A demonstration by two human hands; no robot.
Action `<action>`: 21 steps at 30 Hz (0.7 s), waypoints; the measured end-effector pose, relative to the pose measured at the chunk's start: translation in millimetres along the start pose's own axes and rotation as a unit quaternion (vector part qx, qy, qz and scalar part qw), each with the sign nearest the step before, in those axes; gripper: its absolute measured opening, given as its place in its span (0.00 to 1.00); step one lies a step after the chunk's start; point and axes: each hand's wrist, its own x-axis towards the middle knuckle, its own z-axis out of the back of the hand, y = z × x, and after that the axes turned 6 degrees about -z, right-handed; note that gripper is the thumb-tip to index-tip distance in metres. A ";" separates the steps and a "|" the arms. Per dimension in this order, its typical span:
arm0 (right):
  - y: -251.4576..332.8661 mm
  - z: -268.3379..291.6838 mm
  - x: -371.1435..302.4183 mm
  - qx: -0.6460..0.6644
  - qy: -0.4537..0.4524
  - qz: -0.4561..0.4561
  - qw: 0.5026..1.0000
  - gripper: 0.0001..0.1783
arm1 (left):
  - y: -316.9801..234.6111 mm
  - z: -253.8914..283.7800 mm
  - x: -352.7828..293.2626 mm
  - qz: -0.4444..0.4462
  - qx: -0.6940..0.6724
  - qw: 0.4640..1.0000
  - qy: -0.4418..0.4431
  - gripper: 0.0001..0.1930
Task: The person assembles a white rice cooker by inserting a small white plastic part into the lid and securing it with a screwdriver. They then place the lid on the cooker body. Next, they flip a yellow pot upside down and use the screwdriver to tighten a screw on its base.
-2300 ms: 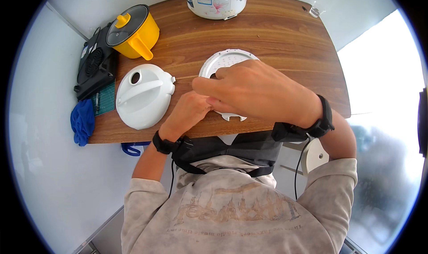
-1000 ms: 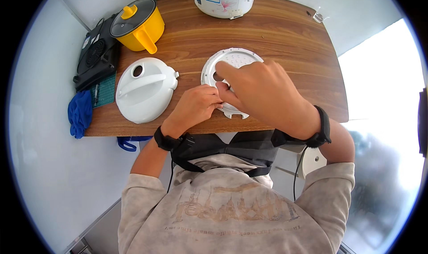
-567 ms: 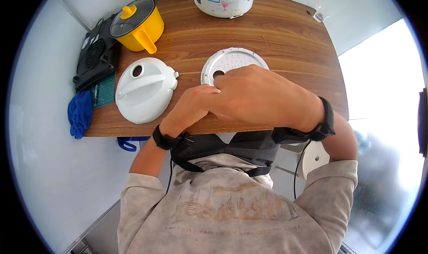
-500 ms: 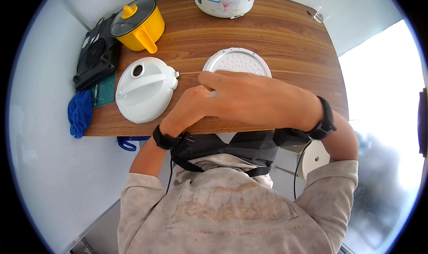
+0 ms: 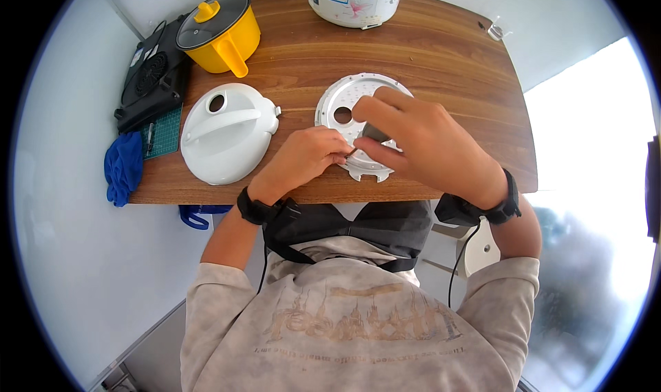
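Grey-handled tool [image 5: 374, 132] slants from curled right hand [image 5: 430, 139] toward left hand [image 5: 303, 158].

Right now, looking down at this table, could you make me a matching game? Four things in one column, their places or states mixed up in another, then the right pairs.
Things
1. yellow pot
2. blue cloth
3. domed white cover
4. flat white disc

Places or states
A. crossed by a raised ridge
B. bunched up at the front left corner of the table
C. dotted surface, just right of another white piece
D. topped by a see-through lid

Pairs: 1-D, 2-B, 3-A, 4-C
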 end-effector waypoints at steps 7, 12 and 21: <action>-8.6 4.5 -1.0 0.100 0.004 -0.039 0.994 0.22 | 2.7 1.9 -0.8 -0.014 0.005 1.000 0.009 0.06; -7.9 -1.4 -2.6 0.074 -0.004 0.021 0.997 0.23 | 0.4 2.9 -0.2 -0.017 0.009 1.000 0.005 0.05; -0.1 -0.4 -1.0 0.062 0.009 -0.001 0.998 0.20 | 0.3 2.5 0.0 -0.027 0.013 1.000 -0.001 0.05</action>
